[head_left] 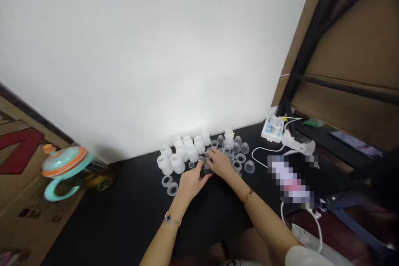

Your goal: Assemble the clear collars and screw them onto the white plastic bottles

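Note:
Several small white bottles (177, 163) stand in rows on the black table, left of and behind my hands. Clear rings (172, 189) lie in front of them, and more rings and clear domed caps (249, 166) are spread to the right. My left hand (190, 181) is among the clear parts near the middle, its thumb and fingers bent toward a small piece. Beside it, my right hand (220, 163) reaches in from the right with curled fingers at the same group. What the fingertips of either hand hold is too small to make out.
At the left is a teal and orange lidded jug (67, 162) near cardboard boxes. A white case (272, 128), a white cable and a blurred-out device (289, 181) lie to the right. The white wall (156, 58) rises behind the table (124, 220).

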`<state>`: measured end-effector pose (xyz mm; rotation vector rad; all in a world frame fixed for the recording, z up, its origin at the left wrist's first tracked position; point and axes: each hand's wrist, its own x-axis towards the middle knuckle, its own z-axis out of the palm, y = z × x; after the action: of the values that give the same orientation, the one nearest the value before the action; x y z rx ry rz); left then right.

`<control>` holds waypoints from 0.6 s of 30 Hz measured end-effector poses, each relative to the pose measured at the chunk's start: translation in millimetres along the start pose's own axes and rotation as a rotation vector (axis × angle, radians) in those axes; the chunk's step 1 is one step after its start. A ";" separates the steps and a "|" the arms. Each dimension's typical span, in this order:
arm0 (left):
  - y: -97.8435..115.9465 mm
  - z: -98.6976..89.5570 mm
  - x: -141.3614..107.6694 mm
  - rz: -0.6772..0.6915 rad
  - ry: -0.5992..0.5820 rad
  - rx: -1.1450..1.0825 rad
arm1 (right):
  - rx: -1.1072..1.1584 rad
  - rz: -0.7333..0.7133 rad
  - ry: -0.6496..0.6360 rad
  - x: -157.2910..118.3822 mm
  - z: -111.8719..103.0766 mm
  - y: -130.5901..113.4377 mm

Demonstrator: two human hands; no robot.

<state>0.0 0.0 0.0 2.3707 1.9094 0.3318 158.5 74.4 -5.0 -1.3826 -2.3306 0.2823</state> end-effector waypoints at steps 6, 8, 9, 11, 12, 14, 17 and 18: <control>-6.8 11.2 5.2 0.000 -0.050 0.017 | -0.022 0.043 0.012 -1.3 2.6 3.8; -9.1 13.2 6.9 0.000 -0.063 -0.002 | -0.038 0.035 0.005 -1.6 4.4 6.8; -10.1 14.0 7.5 0.000 -0.063 -0.009 | -0.047 0.028 -0.002 -1.6 5.3 8.3; -11.8 15.1 8.2 0.000 -0.060 -0.011 | -0.058 0.016 -0.017 -1.2 6.6 10.9; -12.5 15.5 8.4 -0.001 -0.054 -0.007 | -0.059 0.012 -0.018 -0.8 6.8 12.0; -13.5 16.1 8.3 0.000 -0.038 0.001 | -0.057 0.002 -0.011 0.4 5.9 13.9; -14.9 17.0 8.0 0.005 -0.003 0.008 | -0.056 -0.015 0.020 2.9 1.8 17.1; -15.3 17.4 8.0 0.004 0.004 0.015 | -0.057 -0.017 0.034 3.8 0.2 18.3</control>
<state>-9.3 12.4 -19.0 2.3847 1.9163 0.3244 171.3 86.7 -11.2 -1.3831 -2.3383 0.1871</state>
